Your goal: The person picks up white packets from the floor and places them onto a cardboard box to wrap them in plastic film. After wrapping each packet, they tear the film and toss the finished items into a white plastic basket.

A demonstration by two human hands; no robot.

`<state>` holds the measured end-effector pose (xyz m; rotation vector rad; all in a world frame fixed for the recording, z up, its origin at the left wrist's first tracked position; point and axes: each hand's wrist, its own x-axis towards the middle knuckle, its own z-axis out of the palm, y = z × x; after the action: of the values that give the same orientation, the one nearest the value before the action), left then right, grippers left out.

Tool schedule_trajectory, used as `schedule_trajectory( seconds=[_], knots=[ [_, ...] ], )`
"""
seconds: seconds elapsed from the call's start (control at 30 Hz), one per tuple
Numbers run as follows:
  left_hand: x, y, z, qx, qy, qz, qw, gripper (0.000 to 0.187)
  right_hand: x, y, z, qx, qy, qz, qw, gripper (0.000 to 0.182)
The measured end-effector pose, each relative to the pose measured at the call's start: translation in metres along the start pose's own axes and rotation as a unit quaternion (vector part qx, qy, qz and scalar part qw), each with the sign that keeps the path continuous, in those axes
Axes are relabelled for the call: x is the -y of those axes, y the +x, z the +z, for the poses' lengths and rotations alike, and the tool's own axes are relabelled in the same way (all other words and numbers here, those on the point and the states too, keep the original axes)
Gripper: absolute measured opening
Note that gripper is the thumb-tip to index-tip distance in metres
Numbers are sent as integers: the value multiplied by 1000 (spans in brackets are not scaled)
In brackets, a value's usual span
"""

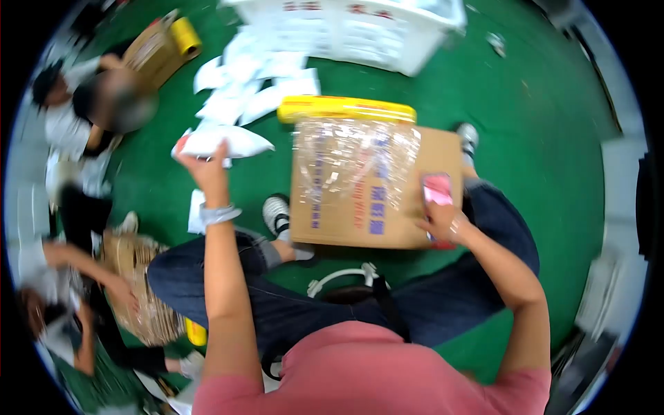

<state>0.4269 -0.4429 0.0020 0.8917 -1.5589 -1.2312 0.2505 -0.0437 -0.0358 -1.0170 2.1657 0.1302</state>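
Observation:
My left hand (207, 169) is closed on a white packet (232, 142), held up over the floor to the left of a cardboard box (332, 221). My right hand (443, 221) reaches over a phone (437, 187) with a pinkish screen at the right side of the box top. Its fingers are apart, and a fingertip appears to touch the screen. The palm hides the phone's lower part; a red edge shows below it. Crumpled clear plastic film (353, 155) lies across the printed box. A yellow roll (346, 109) rests along the box's far edge.
White packets (242, 83) lie piled on the green floor ahead. Beyond them stands a large white bin (339, 31). At left, people sit or crouch near a carton (155, 55) and flattened cardboard (135, 290). My legs straddle the box.

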Motion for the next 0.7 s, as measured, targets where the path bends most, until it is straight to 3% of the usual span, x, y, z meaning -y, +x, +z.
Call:
schedule_trajectory(
  seconds=[0.07,0.13,0.27,0.33,0.37,0.4,0.47,0.53,0.6,0.63,0.67,0.7],
  knots=[
    [-12,-17,18,53,-263,-136,954,54,21,6,-14,31,2,58,998,58],
    [15,-42,48,133,-377,-255,880,56,37,5,-19,6,51,115,992,58],
    [2,-107,136,149,-320,-352,867,58,54,30,7,-136,126,105,977,56],
    [16,-120,162,152,-336,-333,868,59,45,54,26,-134,112,54,983,40],
    [28,-130,165,140,-346,-320,871,61,39,47,27,-56,355,61,931,33],
    [40,-137,161,146,-338,-326,871,61,32,42,28,23,576,62,815,25],
    [58,-141,153,200,-347,-279,873,67,2,37,34,17,699,16,715,18],
    [88,-147,133,237,-180,-176,938,69,-17,12,9,35,752,-2,658,15],
    [98,-149,110,259,43,-47,964,58,-43,14,-2,-17,702,-122,702,12],
    [98,-150,107,254,23,-69,965,50,-42,13,-12,-68,701,-158,692,12],
    [94,-150,104,248,8,-94,964,43,-36,18,-25,-90,725,-125,671,15],
    [86,-149,103,232,117,19,965,36,-33,33,-31,-159,674,-199,693,17]
  ],
)
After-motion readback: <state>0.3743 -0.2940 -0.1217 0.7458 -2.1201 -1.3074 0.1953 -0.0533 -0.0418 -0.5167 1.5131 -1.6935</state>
